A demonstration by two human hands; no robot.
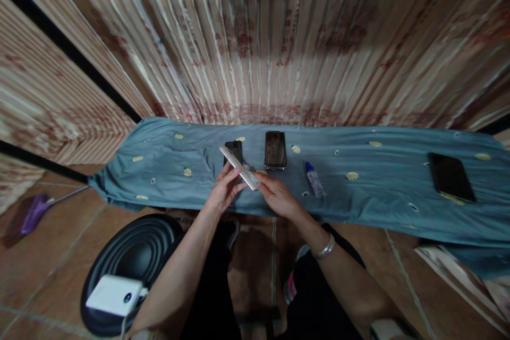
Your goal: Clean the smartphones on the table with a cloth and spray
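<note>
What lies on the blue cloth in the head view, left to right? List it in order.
Small dark phone behind the white flat slab held by the left hand and right hand → larger dark phone with glossy screen → small clear bottle with blue cap → big black phone at the far right of the blue patterned cloth.

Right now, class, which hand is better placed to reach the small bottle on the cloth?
Right. The right hand sits nearer the bottle; the left hand would probably have to cross over it. Both hold the white phone.
</note>
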